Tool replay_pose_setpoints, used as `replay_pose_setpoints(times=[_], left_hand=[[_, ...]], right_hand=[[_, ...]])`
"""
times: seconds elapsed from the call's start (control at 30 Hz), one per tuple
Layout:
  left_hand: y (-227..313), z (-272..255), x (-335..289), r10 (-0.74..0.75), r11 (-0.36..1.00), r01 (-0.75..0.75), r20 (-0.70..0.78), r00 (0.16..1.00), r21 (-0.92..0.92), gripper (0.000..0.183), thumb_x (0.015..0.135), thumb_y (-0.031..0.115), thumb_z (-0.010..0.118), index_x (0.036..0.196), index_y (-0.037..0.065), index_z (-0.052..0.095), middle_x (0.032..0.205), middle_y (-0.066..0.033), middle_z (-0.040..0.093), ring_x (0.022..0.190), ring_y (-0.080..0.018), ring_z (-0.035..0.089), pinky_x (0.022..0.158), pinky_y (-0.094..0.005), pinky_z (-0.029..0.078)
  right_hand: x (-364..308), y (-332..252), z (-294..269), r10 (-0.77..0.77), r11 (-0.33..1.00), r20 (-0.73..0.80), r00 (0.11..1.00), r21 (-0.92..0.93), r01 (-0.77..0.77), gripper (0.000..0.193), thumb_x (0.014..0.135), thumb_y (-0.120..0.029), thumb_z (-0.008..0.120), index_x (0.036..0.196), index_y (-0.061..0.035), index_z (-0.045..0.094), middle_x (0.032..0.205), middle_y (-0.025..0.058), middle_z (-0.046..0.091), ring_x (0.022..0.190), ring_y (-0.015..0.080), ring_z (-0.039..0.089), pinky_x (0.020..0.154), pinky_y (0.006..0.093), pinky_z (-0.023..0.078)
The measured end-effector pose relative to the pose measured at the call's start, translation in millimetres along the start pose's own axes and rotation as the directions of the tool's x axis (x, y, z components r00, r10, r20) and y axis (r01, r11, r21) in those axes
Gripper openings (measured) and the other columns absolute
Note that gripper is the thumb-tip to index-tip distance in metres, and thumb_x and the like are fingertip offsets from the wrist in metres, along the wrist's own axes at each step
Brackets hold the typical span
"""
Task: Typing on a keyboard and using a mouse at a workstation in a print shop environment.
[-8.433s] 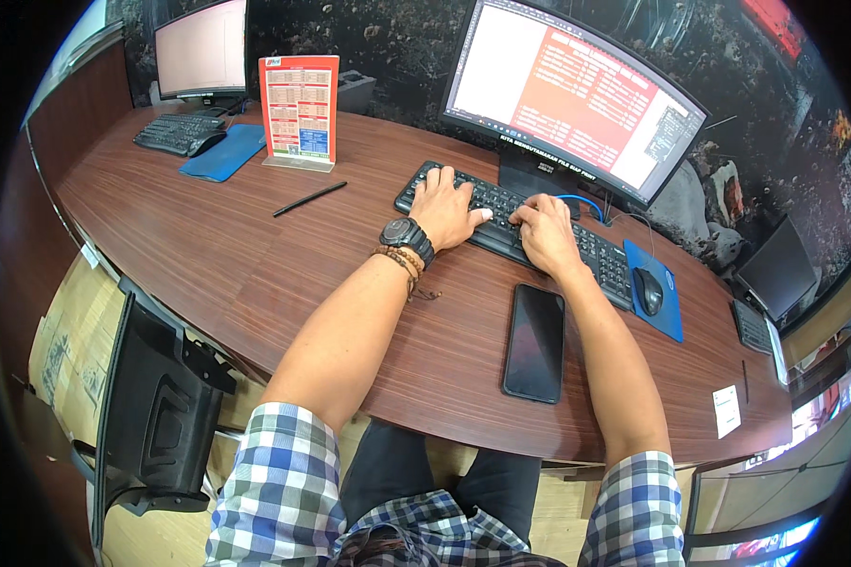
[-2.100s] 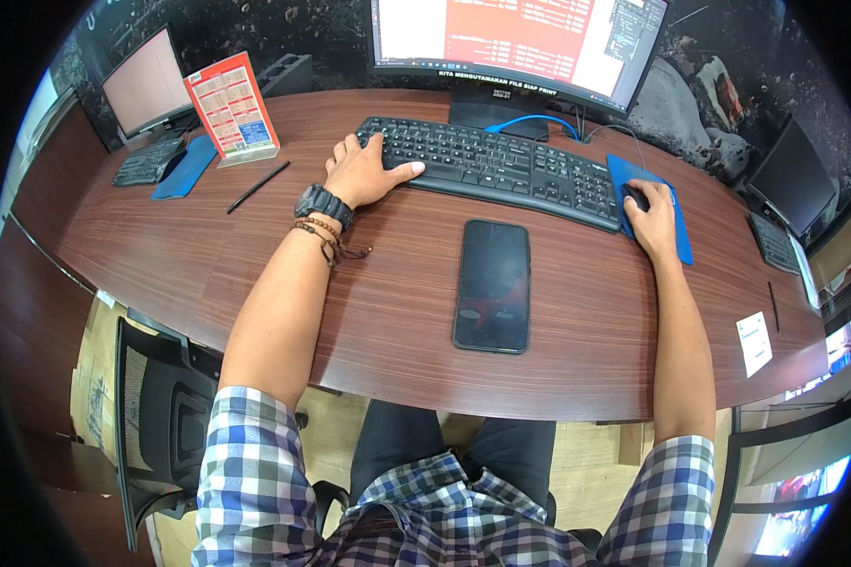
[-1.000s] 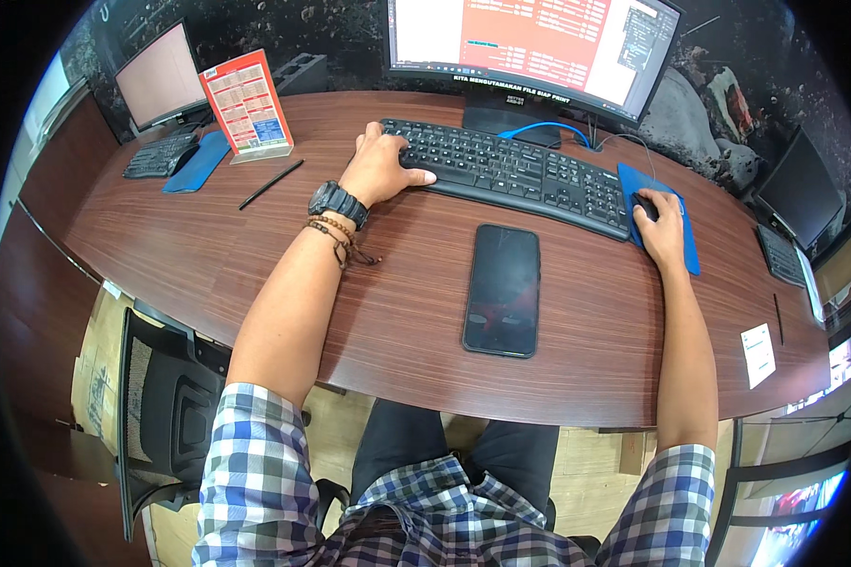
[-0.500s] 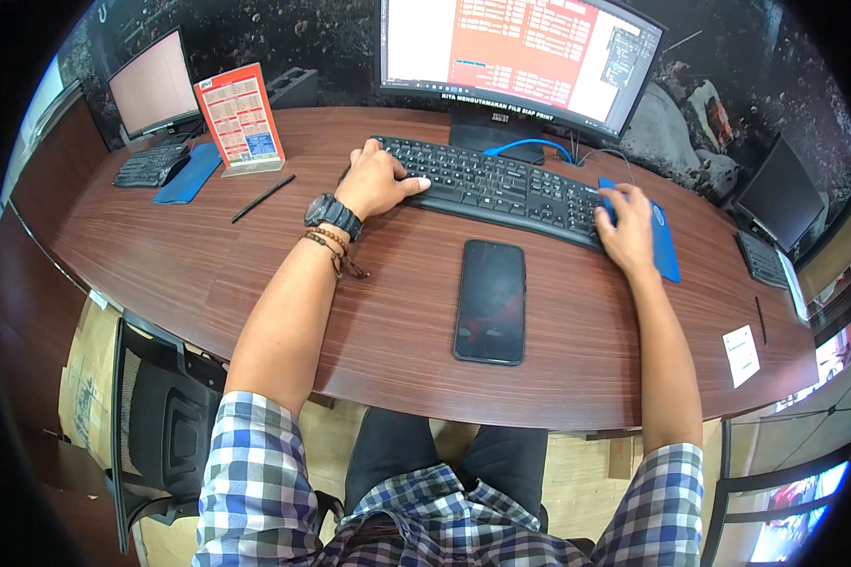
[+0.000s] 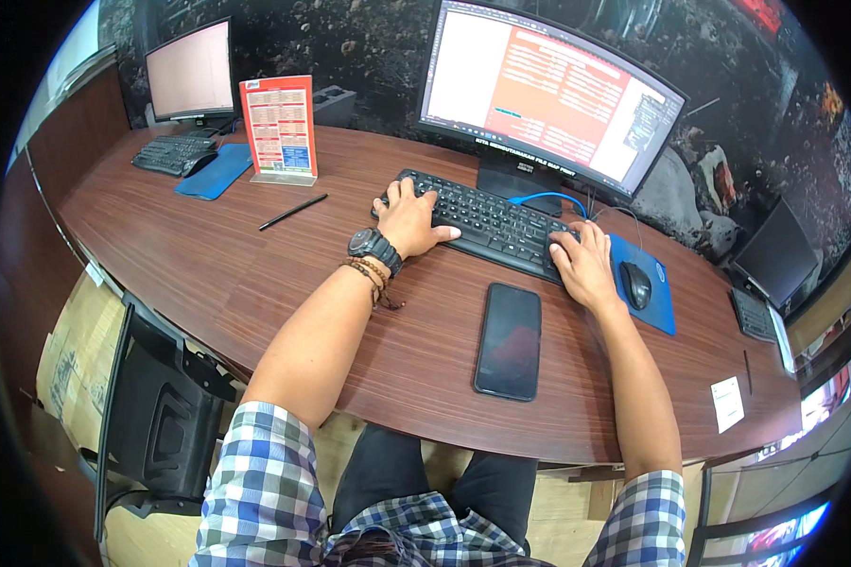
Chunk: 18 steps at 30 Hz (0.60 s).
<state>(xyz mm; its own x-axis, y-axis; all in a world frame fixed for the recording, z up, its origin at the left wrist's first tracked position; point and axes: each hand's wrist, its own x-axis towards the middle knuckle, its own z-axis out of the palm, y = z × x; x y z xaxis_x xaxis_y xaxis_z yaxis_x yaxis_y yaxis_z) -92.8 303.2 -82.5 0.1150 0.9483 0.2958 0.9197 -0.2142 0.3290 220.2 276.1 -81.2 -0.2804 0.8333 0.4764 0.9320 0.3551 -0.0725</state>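
Observation:
Both my hands rest on a black keyboard (image 5: pixel 487 219) that lies tilted across the desk. My left hand (image 5: pixel 408 222) covers its left end, fingers spread over the keys and thumb along the front edge. My right hand (image 5: pixel 584 267) lies on its right end, fingers spread and slightly bent over the keys. Beside that hand, a black mouse (image 5: pixel 636 284) sits on a blue mouse pad (image 5: pixel 662 304). Nearer to me, a black smartphone (image 5: pixel 508 342) lies flat with a dark screen. Behind the keyboard stands a curved monitor (image 5: pixel 558 99) showing a red and white page layout.
A red price-list stand (image 5: pixel 280 128) and a black pen (image 5: pixel 293 212) are on the left, near a second monitor (image 5: pixel 189 71) and keyboard (image 5: pixel 173 156). At the right lie a white card (image 5: pixel 727 404) and another dark screen (image 5: pixel 776 248). A black chair (image 5: pixel 165 416) stands lower left.
My right hand has left the mouse area and moved left onto the keyboard's right end, uncovering the mouse. My left hand stays on the keys, its fingers more spread. The whole view has shifted.

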Motion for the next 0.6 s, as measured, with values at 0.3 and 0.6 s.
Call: replay_pose_setpoints(times=[0.3,0.6], left_hand=[[-3,1,1,-0.004,1.000,0.004,0.016,1.000,0.007,0.080,0.079,0.057,0.075,0.137,0.004,0.055,0.142,-0.0286,0.038,0.138,-0.0446,0.029,0.107,-0.0648,0.028],[-1,7,-4,0.023,0.999,-0.019,-0.070,0.997,0.050,0.075,0.077,0.054,0.078,0.132,0.006,0.060,0.137,-0.0275,0.043,0.133,-0.0451,0.035,0.106,-0.0612,0.033]], right_hand=[[7,-9,-1,-0.069,0.997,0.036,0.997,0.043,0.067,0.029,0.096,-0.034,0.056,0.114,-0.0151,0.069,0.135,0.0184,0.049,0.135,0.0373,0.036,0.114,0.0568,0.023],[-48,94,-15,0.137,0.990,-0.292,0.947,0.015,-0.138,0.026,0.092,-0.023,0.064,0.111,-0.0058,0.068,0.118,0.0153,0.059,0.114,0.0345,0.054,0.098,0.0425,0.044]])
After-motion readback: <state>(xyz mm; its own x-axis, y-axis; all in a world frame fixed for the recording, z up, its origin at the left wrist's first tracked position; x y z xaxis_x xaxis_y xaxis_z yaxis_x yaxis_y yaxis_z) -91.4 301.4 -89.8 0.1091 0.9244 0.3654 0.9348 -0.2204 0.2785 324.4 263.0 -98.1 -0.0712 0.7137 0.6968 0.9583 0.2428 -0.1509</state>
